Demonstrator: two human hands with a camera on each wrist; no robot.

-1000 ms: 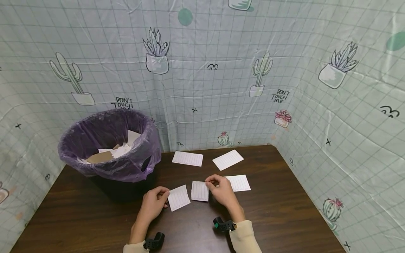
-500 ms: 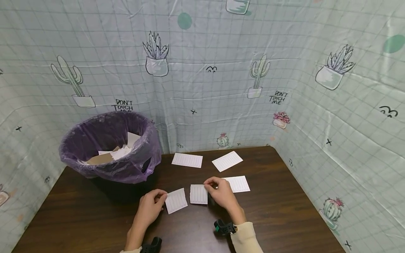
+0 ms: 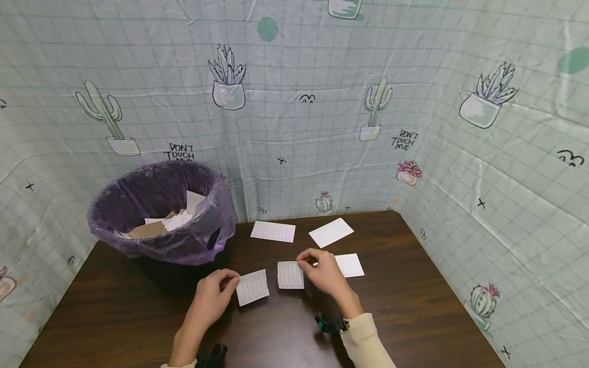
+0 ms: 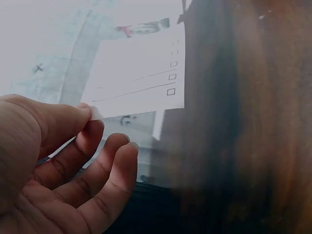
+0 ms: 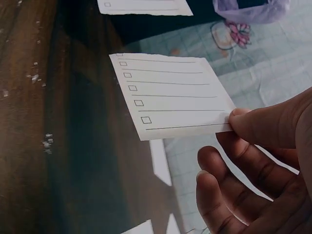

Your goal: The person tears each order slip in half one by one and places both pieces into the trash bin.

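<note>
Between thumb and index finger, my left hand [image 3: 211,296] pinches a torn piece of lined checklist paper [image 3: 252,287] by its left edge. In the left wrist view, small checkboxes run down one side of that piece [image 4: 141,73]. My right hand [image 3: 323,271] pinches a second torn piece [image 3: 290,275] at its upper right corner. Its far edge looks ragged in the right wrist view, where lines and checkboxes show on the paper [image 5: 170,95]. The two pieces are held up over the table with a narrow gap between them.
A black bin with a purple liner [image 3: 221,204] stands at the left, holding paper scraps [image 3: 177,220] and cardboard [image 3: 147,230]. Whole lined cards lie on the brown table [image 3: 414,306]: back left [image 3: 273,231], back right [image 3: 331,232], and one card [image 3: 350,265] partly behind my right hand. A patterned curtain surrounds the table.
My left hand has drifted left with its piece, widening the gap to the other piece. The right hand and its piece have barely moved.
</note>
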